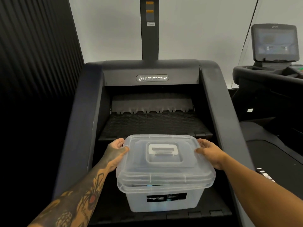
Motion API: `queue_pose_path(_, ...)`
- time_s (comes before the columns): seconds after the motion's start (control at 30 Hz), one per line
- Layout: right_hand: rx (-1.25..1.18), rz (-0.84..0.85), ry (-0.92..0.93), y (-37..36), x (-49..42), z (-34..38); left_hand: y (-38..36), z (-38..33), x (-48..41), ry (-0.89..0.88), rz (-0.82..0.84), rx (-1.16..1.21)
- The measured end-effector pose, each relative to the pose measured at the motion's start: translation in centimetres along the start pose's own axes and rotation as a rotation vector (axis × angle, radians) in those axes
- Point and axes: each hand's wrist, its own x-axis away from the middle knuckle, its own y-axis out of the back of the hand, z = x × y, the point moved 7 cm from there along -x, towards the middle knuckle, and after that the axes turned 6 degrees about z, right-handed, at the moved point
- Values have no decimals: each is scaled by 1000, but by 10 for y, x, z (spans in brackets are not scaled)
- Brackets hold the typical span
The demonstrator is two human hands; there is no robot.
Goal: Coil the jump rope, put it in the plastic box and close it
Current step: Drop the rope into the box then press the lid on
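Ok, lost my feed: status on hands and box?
Left hand, right hand gripping lid edges. Plastic box on stair machine step. Rope not visible. Nothing obstructing.

The setting is a gym or fitness facility. A stair-climber machine (pixel 152 99) fills the centre of the view, with black side rails, ribbed steps (pixel 154 123) and a central upright column (pixel 149 28) bearing warning labels. To the right stands a second cardio machine with a display console (pixel 275 42). Plain light walls surround the equipment.
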Motion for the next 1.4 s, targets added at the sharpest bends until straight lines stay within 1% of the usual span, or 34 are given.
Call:
queue_pose_path(0.3,122,29,17,-13,11,1,-5,14,23,-35,26,-5)
queue_pose_path(0.43,189,2,-15,-15,10,-1,-3,19,22,-21,19,-67)
queue_pose_path(0.5,201,-28,-65,-15,9,-5,1,28,17,61,6,-101)
queue_pose_path(0.57,166,-55,-139,-12,8,-14,4,46,15,188,39,-75)
queue_pose_path(0.7,-10,-5,-275,-14,7,-33,4,80,21,437,220,1)
queue_pose_path(0.8,-63,43,-304,-16,6,-37,2,88,25,537,250,37)
queue_pose_path(0.87,-78,57,-315,-17,6,-37,-2,89,25,574,238,111)
queue_pose_path(0.93,-69,43,-320,-17,5,-37,-4,88,24,569,208,168)
queue_pose_path(1.0,-67,41,-326,-17,5,-36,-4,81,24,516,178,185)
queue_pose_path(1.07,-66,42,-329,-18,6,-36,3,69,21,404,95,118)
queue_pose_path(1.13,-66,37,-326,-18,6,-35,7,59,19,336,38,54)
queue_pose_path(1.3,-6,-36,-322,-15,9,-31,9,36,19,272,-34,-151)
queue_pose_path(1.4,49,-106,-298,-12,11,-27,7,30,21,283,-62,-167)
